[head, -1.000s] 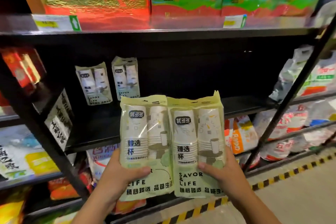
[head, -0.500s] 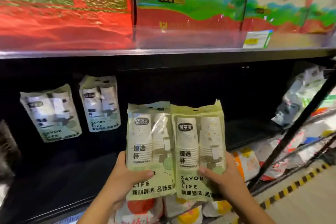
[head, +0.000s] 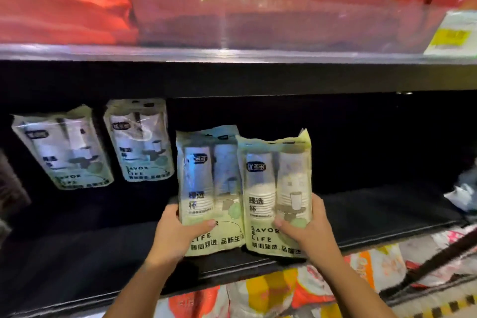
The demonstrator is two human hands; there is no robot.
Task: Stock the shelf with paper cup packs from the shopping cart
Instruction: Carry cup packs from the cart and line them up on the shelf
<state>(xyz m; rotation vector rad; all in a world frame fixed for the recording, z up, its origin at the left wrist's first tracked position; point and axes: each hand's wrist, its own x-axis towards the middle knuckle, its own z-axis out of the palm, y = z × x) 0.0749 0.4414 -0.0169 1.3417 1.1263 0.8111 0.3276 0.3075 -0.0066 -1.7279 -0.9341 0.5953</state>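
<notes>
Dark matte shelf point(head: 361, 214) ahead, two glossy pale-green film packs held upright at its front edge! Left hand point(head: 178, 235) grips the left cup pack point(head: 209, 188) low, thumb across the crinkly wrap; right hand point(head: 307, 230) clasps the right cup pack point(head: 273, 196), whose edge overlaps its neighbour. Back-left, a tilted rectangular pack point(head: 62, 147) and an upright pack point(head: 139, 142) beside it

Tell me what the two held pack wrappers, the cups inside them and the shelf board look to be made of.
Wrappers of the left pack and right pack: thin glossy plastic film, with glare, crinkled sealed tops and clear windows. The cups: probably paper, matte white, fine stacked rims showing. The shelf board: dark, matte; painted metal or laminate, cannot tell.
</notes>
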